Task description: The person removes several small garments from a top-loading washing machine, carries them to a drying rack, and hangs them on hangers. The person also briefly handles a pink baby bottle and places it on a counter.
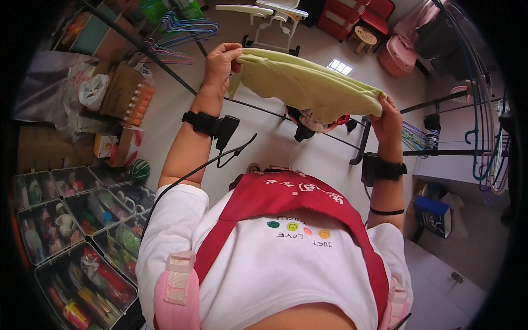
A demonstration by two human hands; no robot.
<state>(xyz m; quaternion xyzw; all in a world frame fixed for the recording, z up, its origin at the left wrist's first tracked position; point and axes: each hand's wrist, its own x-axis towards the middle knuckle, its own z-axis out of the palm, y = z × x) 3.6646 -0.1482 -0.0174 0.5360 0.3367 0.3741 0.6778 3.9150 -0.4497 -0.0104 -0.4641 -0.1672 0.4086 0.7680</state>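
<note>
A pale yellow-green cloth (308, 82), perhaps a garment, is stretched in the air between my two hands. My left hand (223, 65) grips its upper left corner, fingers closed round the edge. At the right end my right hand (388, 116) pinches the other corner, lower in the picture than the left. The cloth sags in soft folds between them. Partly hidden below its lower edge is a bundle of mixed clothes (314, 122), with pink, dark and red parts showing; what holds it cannot be made out.
A black metal rack (360, 140) stands around the cloth. Hangers (179, 33) hang at the far left, more hangers (477, 137) at the right. Left are an orange egg tray (139, 104) and clear-lidded storage boxes (47, 220). A pink tub (398, 56) and white high chair frame (269, 14) stand behind.
</note>
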